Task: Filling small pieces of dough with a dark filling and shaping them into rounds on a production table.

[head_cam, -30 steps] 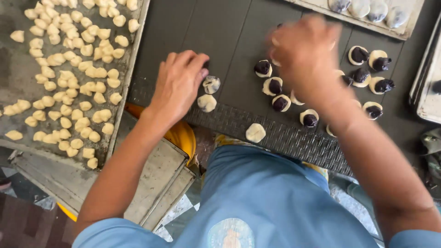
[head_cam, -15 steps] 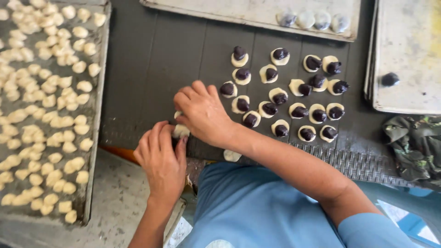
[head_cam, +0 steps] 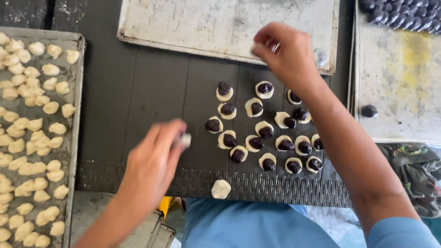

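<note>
My left hand [head_cam: 151,167] pinches a small pale dough piece [head_cam: 185,139] just above the black mat [head_cam: 151,92], left of the filled discs. Several flat dough discs with dark filling [head_cam: 262,131] lie in rows on the mat. My right hand [head_cam: 285,54] is raised over the near edge of the empty metal tray [head_cam: 206,23], fingers closed around a small pale dough ball [head_cam: 253,48] that is mostly hidden. Beside that hand, a closed dough ball [head_cam: 320,56] rests on the tray. One plain dough piece [head_cam: 221,188] lies at the mat's front edge.
A tray [head_cam: 76,115] packed with several plain dough pieces [head_cam: 32,138] stands at the left. The right tray [head_cam: 404,82] holds dark filling balls [head_cam: 399,14] at its far end and a lone one [head_cam: 369,110]. A dark cloth [head_cam: 418,177] lies at the right.
My right hand has lifted away from the discs to the far tray. My left hand has moved up onto the mat with a dough piece. The camera view has shifted.
</note>
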